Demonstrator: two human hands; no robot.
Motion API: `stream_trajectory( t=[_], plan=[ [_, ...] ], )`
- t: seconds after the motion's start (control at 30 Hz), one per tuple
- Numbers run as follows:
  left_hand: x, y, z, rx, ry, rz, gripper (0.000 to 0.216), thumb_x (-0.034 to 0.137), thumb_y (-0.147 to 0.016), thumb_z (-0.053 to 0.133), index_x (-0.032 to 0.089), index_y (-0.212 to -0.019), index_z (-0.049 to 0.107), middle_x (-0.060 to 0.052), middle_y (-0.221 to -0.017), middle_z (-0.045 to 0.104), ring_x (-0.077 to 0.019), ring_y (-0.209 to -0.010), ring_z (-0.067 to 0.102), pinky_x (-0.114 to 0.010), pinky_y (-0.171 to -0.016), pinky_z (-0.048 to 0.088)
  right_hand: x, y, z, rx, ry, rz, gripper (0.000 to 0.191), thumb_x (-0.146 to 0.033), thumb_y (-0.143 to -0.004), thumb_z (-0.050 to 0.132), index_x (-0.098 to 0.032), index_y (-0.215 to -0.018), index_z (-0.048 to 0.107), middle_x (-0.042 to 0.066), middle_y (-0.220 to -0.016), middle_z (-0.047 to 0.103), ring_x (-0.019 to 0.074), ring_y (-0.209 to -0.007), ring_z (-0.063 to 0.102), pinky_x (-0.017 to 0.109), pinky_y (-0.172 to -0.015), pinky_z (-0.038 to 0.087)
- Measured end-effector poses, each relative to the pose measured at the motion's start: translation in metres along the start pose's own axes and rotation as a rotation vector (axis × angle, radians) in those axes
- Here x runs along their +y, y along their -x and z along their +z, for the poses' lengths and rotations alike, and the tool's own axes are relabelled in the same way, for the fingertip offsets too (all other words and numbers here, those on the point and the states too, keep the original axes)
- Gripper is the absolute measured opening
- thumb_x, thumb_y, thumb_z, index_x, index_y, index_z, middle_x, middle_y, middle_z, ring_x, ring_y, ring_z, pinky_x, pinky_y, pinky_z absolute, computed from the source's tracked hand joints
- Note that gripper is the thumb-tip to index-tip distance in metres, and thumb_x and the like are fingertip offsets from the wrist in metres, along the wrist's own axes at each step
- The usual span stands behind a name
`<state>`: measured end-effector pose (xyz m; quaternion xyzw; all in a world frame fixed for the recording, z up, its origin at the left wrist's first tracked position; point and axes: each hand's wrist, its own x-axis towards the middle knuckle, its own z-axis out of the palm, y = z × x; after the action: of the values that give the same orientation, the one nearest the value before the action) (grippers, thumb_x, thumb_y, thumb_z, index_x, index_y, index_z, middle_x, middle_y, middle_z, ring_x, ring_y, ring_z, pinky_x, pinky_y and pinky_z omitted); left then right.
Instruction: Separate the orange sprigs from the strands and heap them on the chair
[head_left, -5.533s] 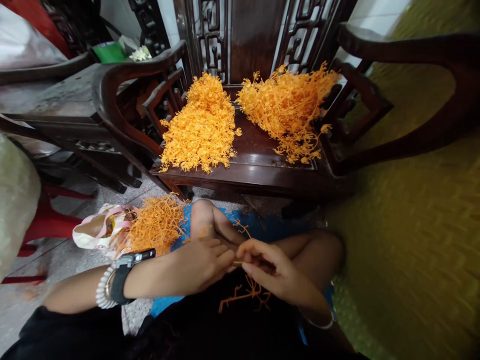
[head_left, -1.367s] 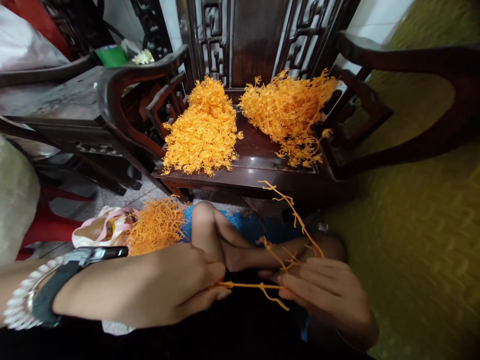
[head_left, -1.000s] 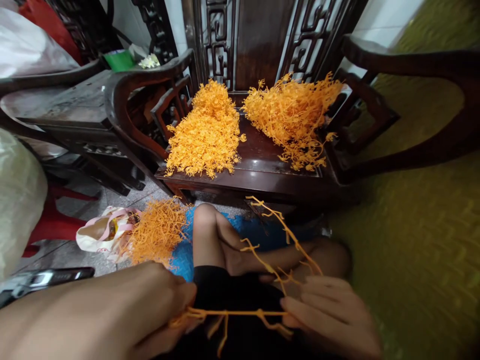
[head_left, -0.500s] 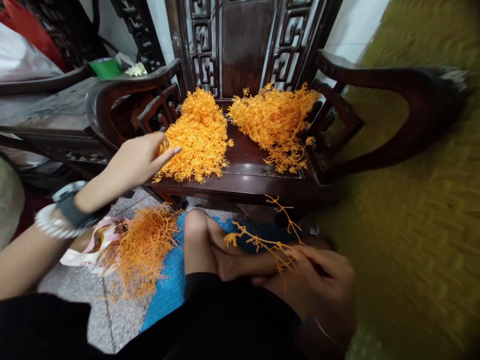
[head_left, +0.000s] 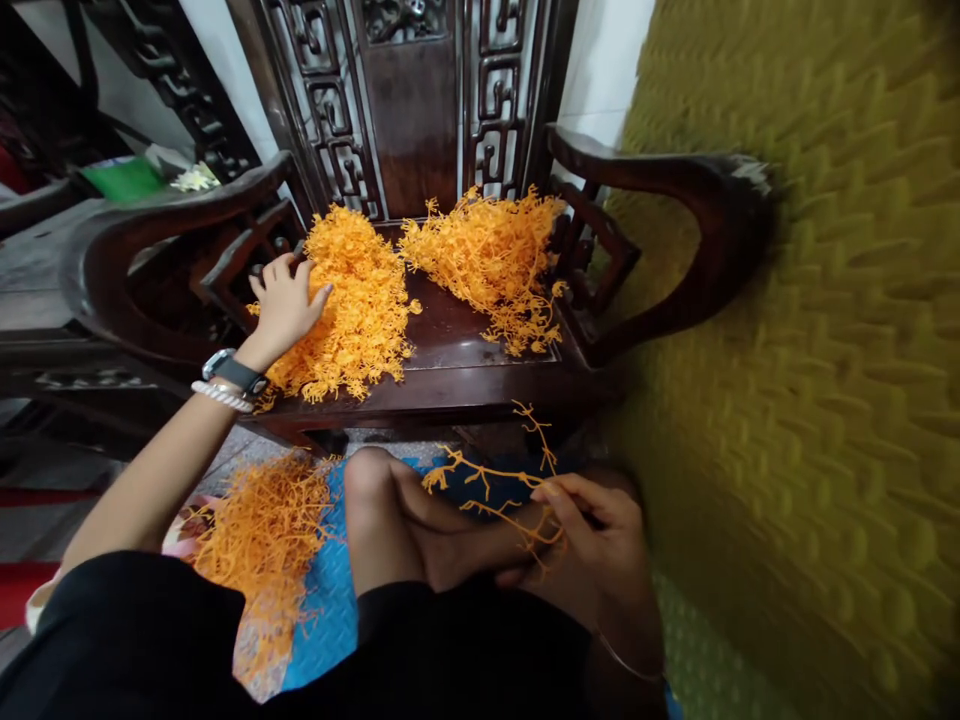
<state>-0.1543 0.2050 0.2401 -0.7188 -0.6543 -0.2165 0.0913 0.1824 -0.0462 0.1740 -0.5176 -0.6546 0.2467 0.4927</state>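
My left hand [head_left: 283, 308] is spread over the left edge of a heap of orange plastic sprigs [head_left: 356, 320] on a dark wooden chair seat. Its fingers are apart, and whether the fingertips touch the heap I cannot tell. In front of my lap, my right hand [head_left: 600, 520] pinches a thin, branched orange plastic stem [head_left: 491, 470] between thumb and fingers. Several twigs stick out to the left and upward from that grip. A second heap of orange sprigs [head_left: 487, 255] lies on the right side of the seat.
The wooden chair [head_left: 457, 385] has curved armrests and a carved back. A tangled pile of thin orange stems [head_left: 262, 530] lies on the floor at left, beside a blue mat [head_left: 322, 570]. A yellow-green textured surface [head_left: 810, 400] fills the right side. Another wooden seat stands at left.
My left hand has moved from the near left side of the heap to above it, its fingers spreading. My right hand keeps its stem. The view has turned slightly, shifting everything left.
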Motion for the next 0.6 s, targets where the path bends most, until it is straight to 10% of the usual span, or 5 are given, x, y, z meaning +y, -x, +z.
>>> stream_trajectory(
  t=[0.1, 0.23, 0.37, 0.6],
  plan=[
    [0.042, 0.039, -0.039, -0.101, 0.422, 0.225, 0.050, 0.046, -0.095, 0.032, 0.011, -0.123, 0.053, -0.015, -0.124, 0.054, -0.0244, -0.116, 0.049, -0.039, -0.104, 0.035, -0.007, -0.006, 0.008, -0.095, 0.004, -0.042, 0.023, -0.021, -0.089, 0.053, -0.015, -0.071, 0.067, -0.001, -0.060, 0.065, 0.0085, -0.049, 0.060, 0.016, -0.045, 0.041],
    [0.102, 0.117, -0.084, -0.742, 0.685, 0.537, 0.058, 0.052, -0.087, 0.054, 0.021, -0.135, 0.043, -0.008, -0.130, 0.053, -0.0207, -0.114, 0.052, -0.031, -0.099, 0.041, -0.017, -0.013, 0.018, -0.076, 0.009, -0.128, 0.025, -0.020, -0.088, 0.053, -0.014, -0.067, 0.065, 0.000, -0.056, 0.064, 0.0088, -0.043, 0.057, 0.018, -0.041, 0.039],
    [0.120, 0.177, -0.096, -1.136, 0.813, 0.433, 0.034, 0.042, -0.096, 0.040, 0.015, -0.110, 0.055, -0.007, -0.093, 0.062, -0.0136, -0.078, 0.055, -0.024, -0.071, 0.045, -0.010, -0.008, 0.016, -0.076, 0.030, -0.210, 0.017, -0.015, -0.087, 0.054, -0.016, -0.074, 0.066, 0.000, -0.063, 0.067, 0.0102, -0.050, 0.062, 0.018, -0.046, 0.044],
    [0.083, 0.205, -0.127, -1.352, 0.704, 0.182, 0.035, 0.044, -0.097, 0.036, 0.016, -0.095, 0.056, -0.004, -0.088, 0.060, -0.0122, -0.075, 0.054, -0.021, -0.067, 0.041, -0.003, 0.006, -0.003, -0.412, -0.068, -0.557, 0.010, -0.015, -0.086, 0.060, -0.017, -0.094, 0.066, -0.001, -0.066, 0.067, 0.0099, -0.052, 0.060, 0.021, -0.051, 0.047]
  ],
)
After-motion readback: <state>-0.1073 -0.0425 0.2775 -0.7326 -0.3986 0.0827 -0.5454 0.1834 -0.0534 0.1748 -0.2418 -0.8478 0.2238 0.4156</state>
